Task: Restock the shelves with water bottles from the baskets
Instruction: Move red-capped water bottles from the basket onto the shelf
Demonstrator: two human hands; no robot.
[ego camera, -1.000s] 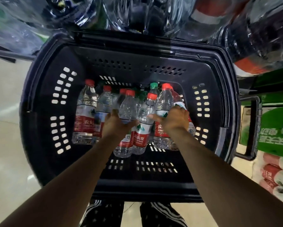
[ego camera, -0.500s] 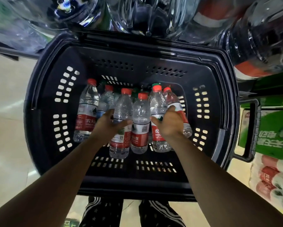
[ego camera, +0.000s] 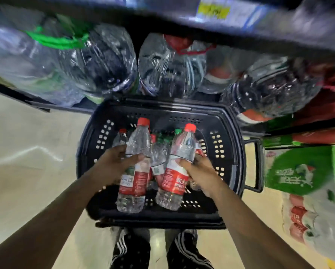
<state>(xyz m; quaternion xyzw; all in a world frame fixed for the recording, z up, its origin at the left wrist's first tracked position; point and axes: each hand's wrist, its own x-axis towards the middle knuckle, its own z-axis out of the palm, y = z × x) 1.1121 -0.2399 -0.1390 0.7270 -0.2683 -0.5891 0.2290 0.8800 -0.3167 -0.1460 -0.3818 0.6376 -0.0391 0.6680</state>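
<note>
The left hand (ego camera: 114,166) grips a clear plastic water bottle with a red cap and red label (ego camera: 137,181). The right hand (ego camera: 199,171) grips a second red-capped clear bottle (ego camera: 175,179). Both are held upright above the dark perforated plastic basket (ego camera: 228,136). Their red labels carry white characters, too blurred to read. More small red- and green-capped bottles (ego camera: 160,156) stand in the basket. Beyond it, large clear water jugs (ego camera: 108,61) fill the lower shelf under a yellow price tag (ego camera: 214,10). A green carton with white Chinese characters (ego camera: 298,171) sits on the right.
</note>
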